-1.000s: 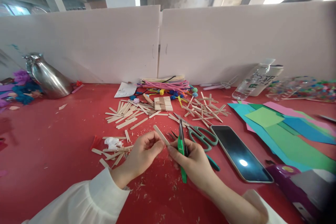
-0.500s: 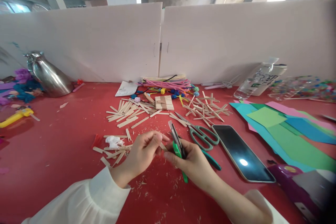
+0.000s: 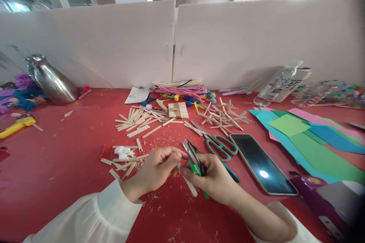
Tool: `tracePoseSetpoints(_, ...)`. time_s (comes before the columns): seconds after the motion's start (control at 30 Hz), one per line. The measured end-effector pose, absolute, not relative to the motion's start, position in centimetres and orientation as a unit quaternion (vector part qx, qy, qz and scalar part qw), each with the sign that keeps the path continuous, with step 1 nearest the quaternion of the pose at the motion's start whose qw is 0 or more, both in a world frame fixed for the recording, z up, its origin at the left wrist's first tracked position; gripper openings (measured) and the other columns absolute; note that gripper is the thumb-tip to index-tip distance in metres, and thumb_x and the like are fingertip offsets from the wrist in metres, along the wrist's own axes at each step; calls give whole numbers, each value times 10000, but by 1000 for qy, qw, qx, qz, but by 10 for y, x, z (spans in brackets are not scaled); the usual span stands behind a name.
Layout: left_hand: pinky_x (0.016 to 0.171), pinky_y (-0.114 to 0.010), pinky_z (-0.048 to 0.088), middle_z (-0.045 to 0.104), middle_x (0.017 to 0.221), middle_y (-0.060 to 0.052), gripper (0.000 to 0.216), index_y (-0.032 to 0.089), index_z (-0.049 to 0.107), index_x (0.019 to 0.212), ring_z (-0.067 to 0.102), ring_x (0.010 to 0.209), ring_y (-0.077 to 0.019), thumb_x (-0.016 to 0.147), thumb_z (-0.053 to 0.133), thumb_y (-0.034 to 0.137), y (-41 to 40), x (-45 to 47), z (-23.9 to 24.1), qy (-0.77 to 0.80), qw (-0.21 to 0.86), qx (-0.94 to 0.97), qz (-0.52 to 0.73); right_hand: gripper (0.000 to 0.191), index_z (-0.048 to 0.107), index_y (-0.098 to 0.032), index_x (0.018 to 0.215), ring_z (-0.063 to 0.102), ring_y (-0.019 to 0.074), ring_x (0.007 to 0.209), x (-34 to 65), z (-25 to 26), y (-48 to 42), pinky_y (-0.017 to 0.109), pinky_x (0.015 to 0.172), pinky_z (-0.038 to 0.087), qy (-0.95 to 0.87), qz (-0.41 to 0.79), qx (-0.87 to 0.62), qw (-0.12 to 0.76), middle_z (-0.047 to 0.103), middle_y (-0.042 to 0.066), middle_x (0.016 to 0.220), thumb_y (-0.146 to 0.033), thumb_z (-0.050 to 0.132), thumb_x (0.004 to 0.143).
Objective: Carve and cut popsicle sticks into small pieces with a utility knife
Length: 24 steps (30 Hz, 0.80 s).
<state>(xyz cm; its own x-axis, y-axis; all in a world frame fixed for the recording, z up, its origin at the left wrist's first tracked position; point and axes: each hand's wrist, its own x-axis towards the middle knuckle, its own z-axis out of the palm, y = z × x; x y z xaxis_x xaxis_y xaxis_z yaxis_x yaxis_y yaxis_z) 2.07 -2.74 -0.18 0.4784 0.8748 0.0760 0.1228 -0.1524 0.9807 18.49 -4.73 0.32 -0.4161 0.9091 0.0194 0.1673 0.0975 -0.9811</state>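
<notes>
My left hand [image 3: 160, 167] is closed in a pinch on a wooden craft stick [image 3: 190, 186], whose rounded end points down toward me between both hands. My right hand [image 3: 215, 176] is wrapped around a green utility knife [image 3: 196, 168], its blade end tilted up and to the left. The right thumb lies against the stick. Fingers hide the stick's upper part. Fine wood shavings [image 3: 155, 197] are scattered on the red table beneath.
Behind my hands lie piles of craft sticks [image 3: 137, 121] and green-handled scissors [image 3: 221, 147]. To the right are a phone [image 3: 264, 163], coloured paper [image 3: 308, 140] and a purple glue-gun-like tool [image 3: 316, 201]. A steel jug [image 3: 54, 81] stands at the left.
The craft stick now shows a longer end below my fingers, pointing down. The knife has turned slightly in my right hand. My left hand has barely moved.
</notes>
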Motion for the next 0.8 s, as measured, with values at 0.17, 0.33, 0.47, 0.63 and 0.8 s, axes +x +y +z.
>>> tracePoseSetpoints(0.17,422,-187,278,445,497,36,457,126,626,818,376,431,-65,838,445,545,-28,20,3,360,561,665,336,270,528,-176,583,411,67,366,191,0,-43,198,404,360,-623,573,-401,350,485,-54,405,-388,638,707)
tracePoseSetpoints(0.33,405,-188,271,448,496,35,472,115,640,949,390,425,-72,845,441,530,-25,19,1,386,562,646,344,314,567,-161,638,442,74,403,193,-6,-39,201,423,383,-604,581,-415,354,508,-41,453,-462,638,695)
tracePoseSetpoints(0.47,421,-185,278,443,499,43,416,131,621,813,378,431,-64,857,439,501,-23,18,-1,426,518,647,363,274,587,-157,665,422,77,451,190,-8,-40,210,464,369,-640,513,-451,352,508,-34,491,-419,596,744)
tracePoseSetpoints(0.63,414,-179,281,460,495,45,414,155,477,617,383,416,-54,833,475,508,-23,19,-1,421,531,638,366,213,578,-164,662,341,72,442,186,-7,-41,211,422,303,-652,466,-480,357,431,-54,483,-368,596,723)
tracePoseSetpoints(0.8,419,-175,310,499,503,46,358,154,532,787,418,403,-54,807,529,511,-23,21,0,370,611,584,385,258,548,-172,587,379,80,439,188,-5,-41,215,447,327,-640,489,-471,359,480,-36,464,-375,585,742)
